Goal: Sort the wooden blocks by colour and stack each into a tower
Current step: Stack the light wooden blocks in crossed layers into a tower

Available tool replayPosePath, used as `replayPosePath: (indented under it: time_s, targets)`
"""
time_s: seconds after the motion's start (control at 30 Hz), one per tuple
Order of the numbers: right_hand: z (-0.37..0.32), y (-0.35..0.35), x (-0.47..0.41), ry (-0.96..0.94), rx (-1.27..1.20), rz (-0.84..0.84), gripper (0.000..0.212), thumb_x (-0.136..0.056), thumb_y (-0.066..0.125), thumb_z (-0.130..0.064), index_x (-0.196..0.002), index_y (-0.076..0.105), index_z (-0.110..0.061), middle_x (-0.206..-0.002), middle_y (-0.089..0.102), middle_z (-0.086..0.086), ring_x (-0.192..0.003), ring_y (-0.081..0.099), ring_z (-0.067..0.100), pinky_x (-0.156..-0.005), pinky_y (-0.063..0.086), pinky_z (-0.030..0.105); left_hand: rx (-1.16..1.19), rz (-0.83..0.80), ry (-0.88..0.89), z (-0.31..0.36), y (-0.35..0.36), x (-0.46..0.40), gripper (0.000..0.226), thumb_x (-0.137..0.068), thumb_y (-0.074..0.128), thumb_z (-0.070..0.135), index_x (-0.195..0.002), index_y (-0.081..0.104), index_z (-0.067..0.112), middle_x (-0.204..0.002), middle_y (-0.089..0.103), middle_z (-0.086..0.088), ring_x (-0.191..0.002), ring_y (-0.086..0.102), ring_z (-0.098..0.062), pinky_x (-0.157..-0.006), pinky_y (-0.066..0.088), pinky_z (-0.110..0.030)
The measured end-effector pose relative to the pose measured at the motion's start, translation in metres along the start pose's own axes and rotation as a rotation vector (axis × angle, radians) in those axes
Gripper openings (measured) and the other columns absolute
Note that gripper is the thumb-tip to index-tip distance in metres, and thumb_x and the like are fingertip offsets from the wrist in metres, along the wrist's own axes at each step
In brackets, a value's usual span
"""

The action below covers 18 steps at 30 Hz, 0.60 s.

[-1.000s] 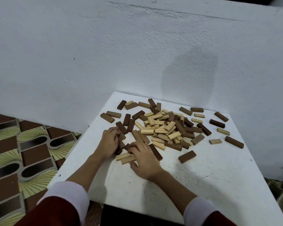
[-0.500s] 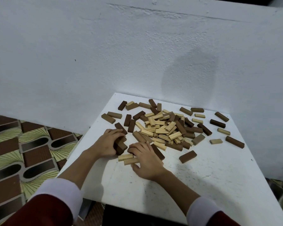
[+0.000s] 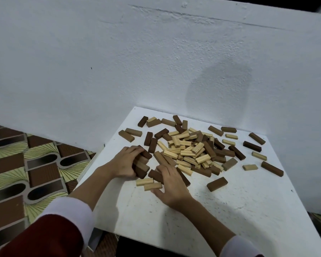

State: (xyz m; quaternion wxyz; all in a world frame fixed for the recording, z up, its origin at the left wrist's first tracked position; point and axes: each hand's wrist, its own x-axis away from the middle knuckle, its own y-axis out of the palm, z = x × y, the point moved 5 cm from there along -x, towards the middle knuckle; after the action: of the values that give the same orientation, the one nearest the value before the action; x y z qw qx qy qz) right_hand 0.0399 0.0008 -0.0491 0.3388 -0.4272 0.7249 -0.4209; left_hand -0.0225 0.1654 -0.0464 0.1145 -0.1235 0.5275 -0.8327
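left hand (image 3: 125,163) grips gathered dark blocks (image 3: 141,165), sorting by colour; right hand (image 3: 171,184) rests flat, fingers straight, over a dark block (image 3: 156,175).

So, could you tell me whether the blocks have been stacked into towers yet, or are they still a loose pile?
Still loose: the mixed pile lies scattered on the table; no tower stands.
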Motion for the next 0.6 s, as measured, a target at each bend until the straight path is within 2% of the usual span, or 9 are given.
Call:
replayPosePath:
  time_s: [0.13,0.27,0.33,0.4,0.5,0.6]
  targets:
    - [-0.001,0.0,-0.001,-0.019,-0.001,-0.022,0.065,-0.08,0.065,-0.042,-0.132,0.038,-0.014,-0.133,0.041,0.003,-0.121,0.037,0.02,-0.102,0.03,0.031,-0.08,-0.041,0.004,0.001,0.003,-0.002,0.101,-0.052,0.058,0.042,-0.146,0.026,0.019,-0.135,0.03,-0.002,-0.12,0.028,-0.021,-0.1,0.027,-0.025]
    - [0.001,-0.001,-0.004,0.018,0.007,-0.071,0.066,-0.078,0.069,-0.044,-0.13,0.04,-0.015,-0.131,0.042,0.002,-0.121,0.037,0.019,-0.102,0.031,0.033,-0.069,-0.06,-0.011,0.002,0.001,-0.005,0.098,-0.048,0.061,0.042,-0.139,0.035,0.019,-0.133,0.029,-0.004,-0.124,0.026,-0.024,-0.102,0.027,-0.028]
    - [0.002,-0.002,-0.007,0.04,-0.01,-0.094,0.067,-0.076,0.071,-0.042,-0.13,0.04,-0.016,-0.13,0.042,0.001,-0.121,0.037,0.02,-0.103,0.031,0.034,-0.037,-0.067,0.0,0.004,-0.001,-0.005,0.094,-0.046,0.063,0.04,-0.133,0.039,0.016,-0.134,0.033,-0.003,-0.125,0.03,-0.023,-0.103,0.029,-0.028]
    - [0.001,-0.002,-0.009,0.04,-0.008,-0.128,0.072,-0.076,0.071,-0.043,-0.134,0.038,-0.017,-0.134,0.038,0.002,-0.125,0.033,0.02,-0.107,0.029,0.037,-0.02,-0.073,-0.019,0.004,-0.002,-0.005,0.089,-0.045,0.064,0.041,-0.127,0.041,0.016,-0.126,0.042,-0.003,-0.114,0.039,-0.02,-0.094,0.037,-0.027]
    - [-0.002,0.002,-0.009,0.012,0.038,-0.18,0.074,-0.076,0.069,-0.048,-0.137,0.036,-0.02,-0.142,0.031,0.002,-0.131,0.026,0.021,-0.11,0.022,0.04,-0.024,-0.062,-0.059,0.0,-0.003,-0.005,0.092,-0.043,0.067,0.048,-0.126,0.041,0.016,-0.116,0.041,0.0,-0.104,0.035,-0.016,-0.088,0.04,-0.029]
    - [-0.005,0.004,-0.009,-0.01,0.066,-0.189,0.064,-0.077,0.067,-0.048,-0.131,0.043,-0.023,-0.144,0.028,0.003,-0.133,0.024,0.022,-0.111,0.019,0.041,-0.055,-0.018,-0.103,-0.008,-0.003,-0.001,0.098,-0.043,0.064,0.059,-0.128,0.04,0.017,-0.112,0.036,0.001,-0.103,0.029,-0.015,-0.089,0.039,-0.031]
